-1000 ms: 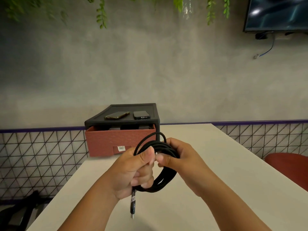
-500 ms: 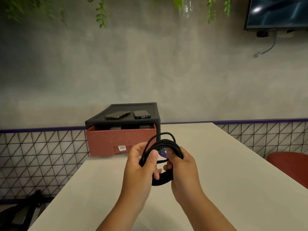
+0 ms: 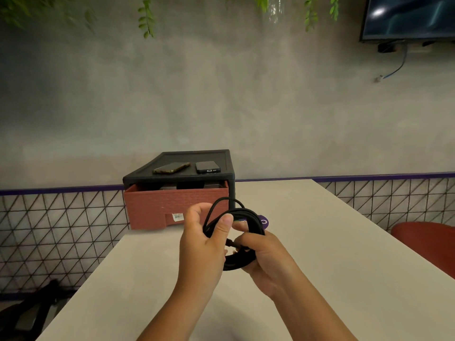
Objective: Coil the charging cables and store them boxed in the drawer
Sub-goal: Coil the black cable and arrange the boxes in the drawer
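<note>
A black charging cable [image 3: 242, 260], wound into a coil, hangs above the white table [image 3: 344, 254] between both hands. My left hand [image 3: 204, 244] pinches the coil's left side with the thumb across the strands. My right hand [image 3: 263, 257] grips the lower right of the coil, fingers near a plug end. A purple tag [image 3: 263, 220] sticks out at the coil's upper right. Behind stands a black drawer unit [image 3: 182, 174] with its red-brown drawer [image 3: 157, 207] pulled open; dark items lie inside, mostly hidden.
Two phones [image 3: 172, 167] [image 3: 207, 167] lie on top of the drawer unit. A red chair [image 3: 428, 244] stands right of the table. A dark bag [image 3: 29, 313] lies on the floor at the left. A wire-grid partition runs behind the table.
The loose plug end that hung below my left hand a second ago has been drawn up into the coil. Both hands turned the coil, and the purple tag came into view.
</note>
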`<state>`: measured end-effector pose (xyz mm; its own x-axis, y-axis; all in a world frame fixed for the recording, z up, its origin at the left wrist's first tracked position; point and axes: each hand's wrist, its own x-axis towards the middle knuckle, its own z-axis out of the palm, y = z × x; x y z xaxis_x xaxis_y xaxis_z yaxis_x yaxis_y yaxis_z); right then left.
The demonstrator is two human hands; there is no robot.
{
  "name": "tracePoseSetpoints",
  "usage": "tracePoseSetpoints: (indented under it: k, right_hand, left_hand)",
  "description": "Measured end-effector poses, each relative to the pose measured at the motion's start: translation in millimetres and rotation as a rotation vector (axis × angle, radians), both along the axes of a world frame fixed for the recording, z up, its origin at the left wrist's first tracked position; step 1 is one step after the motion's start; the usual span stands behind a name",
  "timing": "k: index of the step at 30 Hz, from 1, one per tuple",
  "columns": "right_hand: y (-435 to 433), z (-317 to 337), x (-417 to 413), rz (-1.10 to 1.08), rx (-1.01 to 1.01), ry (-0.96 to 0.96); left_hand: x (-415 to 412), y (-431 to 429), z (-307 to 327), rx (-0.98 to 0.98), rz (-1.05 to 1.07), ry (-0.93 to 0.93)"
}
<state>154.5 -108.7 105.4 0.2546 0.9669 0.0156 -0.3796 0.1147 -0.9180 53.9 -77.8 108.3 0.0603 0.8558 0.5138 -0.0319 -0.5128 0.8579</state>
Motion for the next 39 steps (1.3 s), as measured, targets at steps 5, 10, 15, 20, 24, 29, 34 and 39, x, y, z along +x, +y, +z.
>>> tracePoseSetpoints:
  k: [5,10,15,20,24,29,34,39]
  right_hand:
    - [4,-8,2,-0.118,-0.131,-0.372]
    - [-2,-11,5,-0.055,-0.26,-0.648]
    - [-4,-14,9,-0.034,-0.281,-0.78]
    - [-26,-8,5,-0.053,-0.138,-1.229]
    - [-55,18,-11,0.066,0.044,-1.467]
    - [-72,49,1,0.024,0.158,-1.511]
    - [-57,52,33,-0.406,0.21,-1.57]
    - [-10,41,75,-0.705,0.312,-2.03]
  left_hand:
    - [-2,3,-2,0.073,0.067,0.091]
    - [-2,7,-11,0.146,0.111,0.216]
    - [-3,13,-18,0.257,0.179,0.393]
    - [-13,32,-17,0.218,0.287,0.437]
    - [-21,44,-24,0.173,0.316,0.471]
    - [-28,46,-28,0.195,0.306,0.443]
    - [-34,53,-20,0.116,0.259,0.487]
    - [-39,43,-15,-0.015,-0.007,0.397]
